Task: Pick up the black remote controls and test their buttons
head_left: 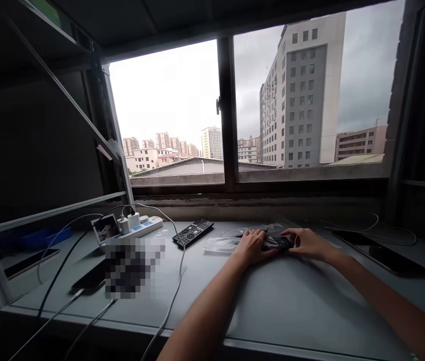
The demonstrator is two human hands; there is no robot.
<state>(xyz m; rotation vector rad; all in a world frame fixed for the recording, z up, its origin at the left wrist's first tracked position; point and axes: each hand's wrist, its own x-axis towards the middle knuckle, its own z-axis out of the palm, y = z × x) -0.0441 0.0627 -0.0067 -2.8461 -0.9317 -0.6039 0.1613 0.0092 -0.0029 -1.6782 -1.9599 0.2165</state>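
On the desk (205, 291), a black remote control (282, 243) with small buttons lies between my two hands, partly hidden by fingers. My left hand (252, 245) is closed over its left end. At the other end, my right hand (306, 241) grips it between thumb and fingers. Crumpled clear plastic bags (220, 244) lie beside and behind my left hand. Farther left are black remote controls (193, 232) lying side by side, with a white cable across their near end.
A white power strip (143, 228) with plugged-in chargers stands at the back left. Cables run from there over the front edge. A dark phone (90, 277) lies at left beside a blurred patch. A black tablet-like device (383, 253) is at right. Metal shelf posts (118, 150) frame the window.
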